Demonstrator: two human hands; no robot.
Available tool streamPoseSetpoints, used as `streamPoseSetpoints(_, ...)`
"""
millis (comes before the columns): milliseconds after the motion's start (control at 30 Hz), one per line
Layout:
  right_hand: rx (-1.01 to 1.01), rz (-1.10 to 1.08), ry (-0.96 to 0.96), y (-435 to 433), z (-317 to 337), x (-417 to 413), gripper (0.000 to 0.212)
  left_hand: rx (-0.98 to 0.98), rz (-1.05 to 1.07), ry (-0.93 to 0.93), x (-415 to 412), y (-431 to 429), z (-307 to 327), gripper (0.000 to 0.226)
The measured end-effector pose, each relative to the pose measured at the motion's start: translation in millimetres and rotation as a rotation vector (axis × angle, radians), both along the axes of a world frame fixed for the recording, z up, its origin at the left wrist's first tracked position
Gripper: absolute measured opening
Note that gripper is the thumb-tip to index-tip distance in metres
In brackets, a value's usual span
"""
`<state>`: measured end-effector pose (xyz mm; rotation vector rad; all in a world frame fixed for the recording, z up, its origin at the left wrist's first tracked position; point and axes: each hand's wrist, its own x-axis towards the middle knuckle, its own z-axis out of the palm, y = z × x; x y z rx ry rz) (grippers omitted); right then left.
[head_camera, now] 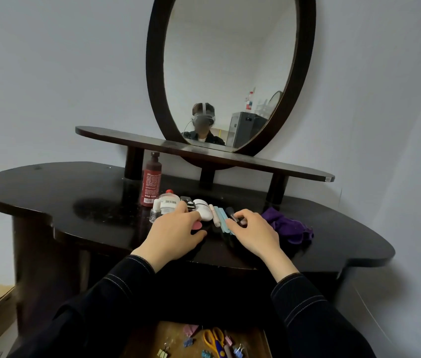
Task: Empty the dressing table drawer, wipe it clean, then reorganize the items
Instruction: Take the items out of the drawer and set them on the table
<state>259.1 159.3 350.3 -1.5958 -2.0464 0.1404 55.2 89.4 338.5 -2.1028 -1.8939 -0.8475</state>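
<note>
Dark desk (75, 192) beneath an oval mirror (230, 60) carries a row of cosmetics, where the left grip (173, 236) lies over a white jar (169, 202), its clasp unclear, the right grip (253, 233) pinches a dark tube (231, 212), and the open drawer (168, 332) below holds scissors (213, 339)

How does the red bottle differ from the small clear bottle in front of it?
The red bottle is tall; the clear bottle is much shorter. The red bottle is opaque, with a printed label and dark cap; the clear bottle is see-through, with a white cap. The red bottle stands further back; the clear bottle is nearer the front edge. Both stand upright on the tabletop.
</note>
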Motion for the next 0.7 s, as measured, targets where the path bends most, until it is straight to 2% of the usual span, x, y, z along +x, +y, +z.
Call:
streamPoseSetpoints(100,-0.005,0.049,-0.063,-1.6,-0.6,-0.6,0.056,0.033,0.025,-0.021,-2.0,1.1,-3.1,0.034)
streamPoseSetpoints(267,0.046,0.104,-0.158,-3.1,-1.7,-1.6,0.052,0.074,0.067,-0.039,-3.1,2.3,-6.0,0.033)
streamPoseSetpoints(433,0.094,0.028,-0.021,-15.6,0.0,1.0,0.052,0.111,0.080,-0.083,-2.1,-12.0,-5.6,0.041)
streamPoseSetpoints(533,0.137,0.009,0.150,-32.5,-6.2,5.6,0.039,0.237,0.099,-0.126,-1.2,-32.4,-12.7,0.038)
streamPoseSetpoints(633,0.345,0.011,0.303,-66.7,-30.3,11.9,0.012,0.445,0.001,-0.134,4.0,-58.7,-32.2,0.026)
streamPoseSetpoints(700,0.536,0.095,0.338,-91.4,-55.3,17.6,0.011,0.596,-0.071,-0.118,8.0,-75.7,-57.9,0.019)
